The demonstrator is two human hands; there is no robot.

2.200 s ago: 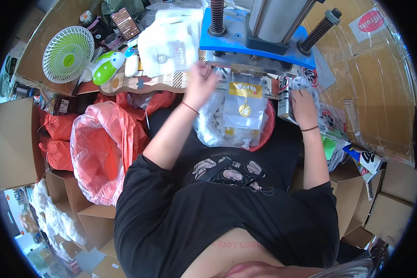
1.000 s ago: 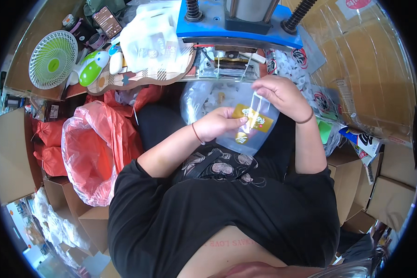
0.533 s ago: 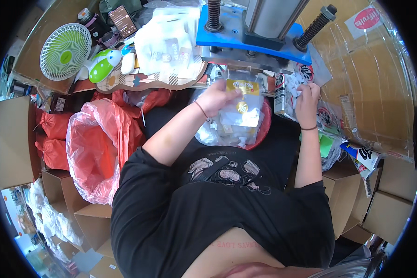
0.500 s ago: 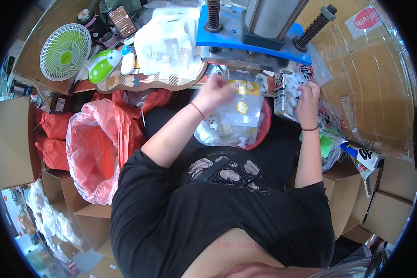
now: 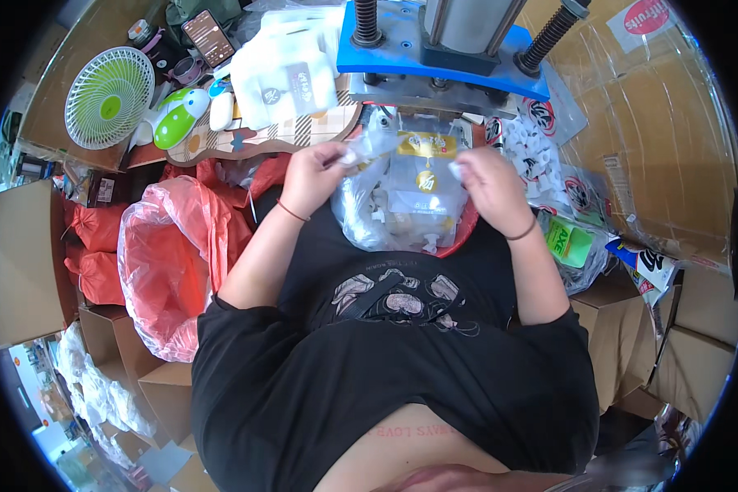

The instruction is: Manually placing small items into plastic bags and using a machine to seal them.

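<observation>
Below the press (image 5: 443,64), my left hand (image 5: 313,180) pinched a probably light, slippery bag (image 5: 375,146) by its end; my right hand (image 5: 495,189), a white piece (image 5: 456,170).

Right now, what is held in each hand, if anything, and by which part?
Left hand: clear plastic piece, by its left end. Right hand: small white piece; exact part unclear.

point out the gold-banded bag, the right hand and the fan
Gold-banded bag (image 5: 425,181): head view, on its gold circle
Right hand (image 5: 497,190): head view, on the back of the hand
Fan (image 5: 111,107): head view, on its green hub
</observation>
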